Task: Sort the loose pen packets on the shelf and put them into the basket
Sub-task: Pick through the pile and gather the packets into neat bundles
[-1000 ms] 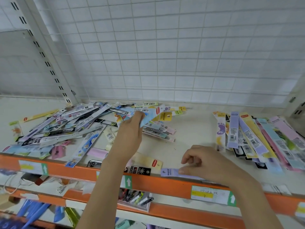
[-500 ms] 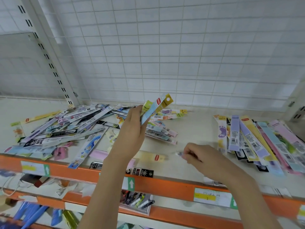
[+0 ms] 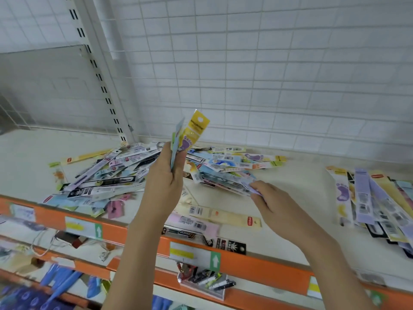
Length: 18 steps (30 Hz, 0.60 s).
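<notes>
- head view looks down on a white shelf (image 3: pixel 290 198) with an orange front edge (image 3: pixel 138 233) and a white wire grid (image 3: pixel 268 74) behind it.
- left hand (image 3: pixel 165 182) is raised above the shelf, fingers curled and clamped on a small bunch of pen packets (image 3: pixel 190 135) that stand nearly upright; the front one is yellow with a purple footprint.
- right hand (image 3: pixel 274 209) is low over the shelf, its fingertips pinched together on the end of a pale purple packet (image 3: pixel 253 186) at the right edge of the heap.
- big loose heap of packets (image 3: pixel 125 175) lies across the left and middle of the shelf, overlapping in all directions, some reaching the back grid.
- a neater row of packets (image 3: pixel 371 200) lies at the right, well apart from the heap, laid side by side and partly overlapping.
- a pale yellow packet (image 3: pixel 223 214) and a pink packet (image 3: pixel 192 223) lie flat near the front edge, between the two forearms.
- a black packet (image 3: pixel 228 245) sits at the very front, touching the orange edge.
- below, a lower shelf shows a clear box of pens (image 3: pixel 205 280) and blue items (image 3: pixel 60 280), blurred.
</notes>
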Tool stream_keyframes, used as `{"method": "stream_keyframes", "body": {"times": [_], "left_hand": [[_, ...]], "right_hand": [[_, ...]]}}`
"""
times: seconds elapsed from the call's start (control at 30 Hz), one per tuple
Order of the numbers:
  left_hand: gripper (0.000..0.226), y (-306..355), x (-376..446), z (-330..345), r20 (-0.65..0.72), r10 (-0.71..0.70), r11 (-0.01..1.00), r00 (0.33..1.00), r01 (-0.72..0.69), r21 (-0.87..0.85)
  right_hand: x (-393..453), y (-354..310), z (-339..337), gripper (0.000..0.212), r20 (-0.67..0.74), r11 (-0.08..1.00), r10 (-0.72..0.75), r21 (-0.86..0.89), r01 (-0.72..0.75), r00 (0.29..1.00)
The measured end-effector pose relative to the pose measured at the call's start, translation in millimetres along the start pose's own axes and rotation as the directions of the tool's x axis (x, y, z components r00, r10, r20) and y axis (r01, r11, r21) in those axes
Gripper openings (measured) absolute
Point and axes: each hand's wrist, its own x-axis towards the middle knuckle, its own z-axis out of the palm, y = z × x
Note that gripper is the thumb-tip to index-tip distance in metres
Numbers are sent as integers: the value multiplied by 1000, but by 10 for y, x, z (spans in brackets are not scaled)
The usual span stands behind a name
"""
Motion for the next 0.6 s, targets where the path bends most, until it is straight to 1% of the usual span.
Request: {"method": "stream_keyframes", "body": {"times": [0.03,0.07,0.13,0.2,0.27,0.37,0.4,0.43,0.5,0.53,0.6], "left_hand": [[6,-25,25,-41,3,-9,1000,1000,9,-26],[11,-54,46,-79,8,-6,999,1000,7,-46],[18,-134,96,-143,41,5,998,999,-2,-64],[14,-218,155,-194,94,6,998,996,-1,-59],[8,-318,220,-220,145,2,1000,989,2,-26],[12,-470,299,-251,201,46,996,978,-61,71],[13,-508,314,-268,215,64,993,975,-85,87],[15,-550,323,-288,223,74,992,972,-95,86],[14,-614,328,-336,239,52,997,970,-62,37],[11,-637,330,-365,257,25,1000,966,-24,-9],[8,-668,332,-408,295,4,997,955,20,-77]], "right_hand": [[43,-75,19,28,-8,1000,-3,-9,2,1000],[82,-152,34,31,-15,1000,-2,-20,1,1000],[154,-269,85,30,-28,999,2,-33,-3,1000],[215,-367,147,28,-4,998,25,-59,-26,1000],[256,-482,211,31,74,994,76,-89,-69,994],[306,-628,355,39,203,983,135,-149,-106,970],[320,-662,407,38,235,982,145,-151,-112,961],[338,-684,454,33,253,982,158,-137,-127,954],[359,-709,509,23,253,978,198,-120,-172,947],[367,-717,523,22,237,974,214,-126,-189,948],[369,-733,514,24,155,963,239,-161,-214,958]]}}
